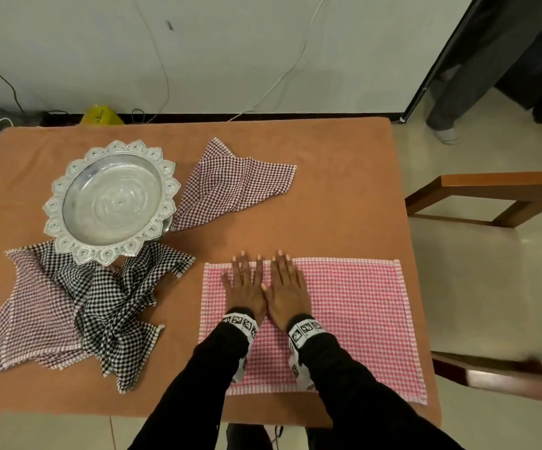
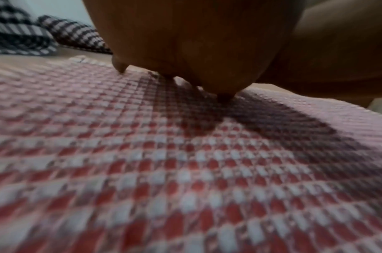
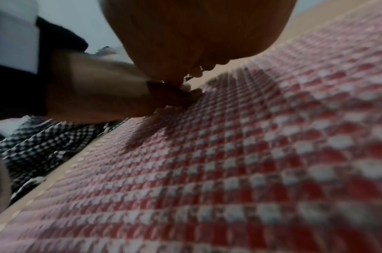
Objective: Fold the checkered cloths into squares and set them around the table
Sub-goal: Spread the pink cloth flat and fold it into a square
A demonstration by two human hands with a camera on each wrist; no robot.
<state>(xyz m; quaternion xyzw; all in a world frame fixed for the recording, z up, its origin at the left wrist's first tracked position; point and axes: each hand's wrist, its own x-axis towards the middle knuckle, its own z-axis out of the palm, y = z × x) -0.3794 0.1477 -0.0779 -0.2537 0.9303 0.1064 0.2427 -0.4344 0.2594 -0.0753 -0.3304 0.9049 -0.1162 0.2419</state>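
On the near right part of the table, the pink cloth is spread flat, and the left hand and right hand are pressed on it side by side, fingers straight, nothing gripped. Further left, a silver tray is set partly over crumpled dark cloths; another checkered cloth is laid beyond. A chair is seen beside the table.

your left hand and right hand run off the top of their wrist pictures; your fingers are mostly hidden behind the palms. the pink checkered cloth blurs near both wrist cameras. the silver tray covers part of the black checkered cloth. the wooden chair is cut by the right edge.
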